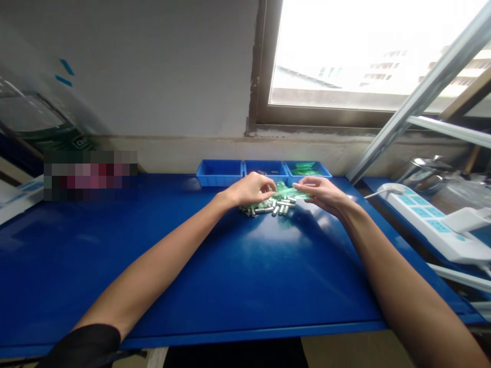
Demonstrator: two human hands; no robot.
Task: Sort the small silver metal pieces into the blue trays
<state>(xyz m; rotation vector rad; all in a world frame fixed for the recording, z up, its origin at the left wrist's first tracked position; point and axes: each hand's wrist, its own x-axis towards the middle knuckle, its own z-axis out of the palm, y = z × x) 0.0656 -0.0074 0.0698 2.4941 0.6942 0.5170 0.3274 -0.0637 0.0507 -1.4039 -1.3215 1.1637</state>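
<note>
Blue, glossy bench mat (230, 276) is being used as the work surface; three shallow plastic bins (264, 171) are lined up at twelve o'clock. Between left hand (251, 189) and right hand (322, 193), a green translucent bag (286, 192) is being pinched by closed fingertips above small metal cylinders (270, 207); careful, fine handling is judged necessary.

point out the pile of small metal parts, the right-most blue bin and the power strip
pile of small metal parts (268, 207), head view, middle of the heap
right-most blue bin (325, 172), head view, right rim
power strip (425, 217), head view, top face
</note>
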